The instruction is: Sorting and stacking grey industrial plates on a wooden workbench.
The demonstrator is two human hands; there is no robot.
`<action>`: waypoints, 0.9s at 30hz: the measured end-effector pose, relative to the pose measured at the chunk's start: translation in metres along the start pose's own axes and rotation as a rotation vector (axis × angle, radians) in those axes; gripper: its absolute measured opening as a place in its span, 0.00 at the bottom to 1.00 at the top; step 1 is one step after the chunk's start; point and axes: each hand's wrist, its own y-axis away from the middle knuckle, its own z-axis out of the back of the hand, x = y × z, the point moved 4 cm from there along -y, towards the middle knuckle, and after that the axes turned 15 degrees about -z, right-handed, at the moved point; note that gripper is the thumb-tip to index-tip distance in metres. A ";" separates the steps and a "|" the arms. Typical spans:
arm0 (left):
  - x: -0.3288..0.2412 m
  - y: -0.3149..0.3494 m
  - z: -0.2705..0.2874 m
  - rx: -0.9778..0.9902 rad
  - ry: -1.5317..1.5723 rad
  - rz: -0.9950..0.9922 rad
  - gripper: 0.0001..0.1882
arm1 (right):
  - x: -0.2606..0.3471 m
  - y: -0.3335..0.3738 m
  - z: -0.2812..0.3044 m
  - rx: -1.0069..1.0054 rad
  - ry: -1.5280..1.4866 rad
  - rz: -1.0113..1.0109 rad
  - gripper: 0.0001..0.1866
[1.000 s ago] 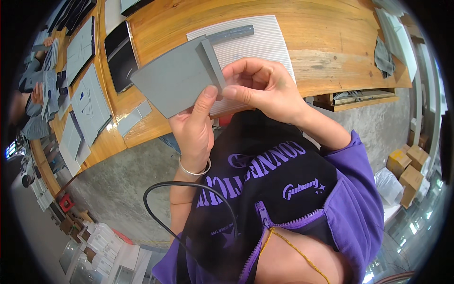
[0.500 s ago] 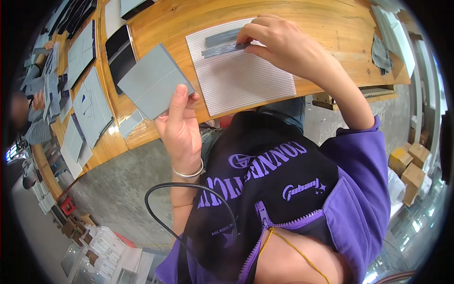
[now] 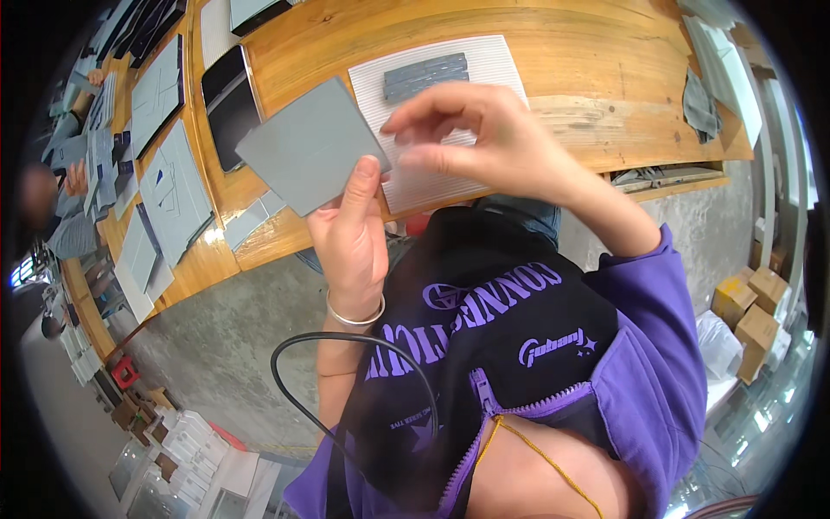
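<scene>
My left hand grips a flat grey square plate by its lower right corner, thumb on top, and holds it tilted over the table edge. My right hand is just right of the plate, its fingers apart and slightly blurred, with nothing seen between them. Beyond the right hand, two dark grey strips lie side by side on a white ridged board. The board rests on the wooden table near its front edge, partly hidden by my hands and the plate.
A black phone-like slab lies left of the plate on the wooden table. Grey sheets cover the table further left, where another person's hand shows. A grey cloth hangs at the right end. Cardboard boxes stand right.
My right hand has let go of the strips on the board and come back toward me, close to the plate. The left hand has shifted slightly right with the plate.
</scene>
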 end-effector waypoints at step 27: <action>-0.001 -0.001 0.012 0.016 -0.077 0.019 0.17 | -0.019 0.014 -0.016 0.129 -0.589 -0.353 0.13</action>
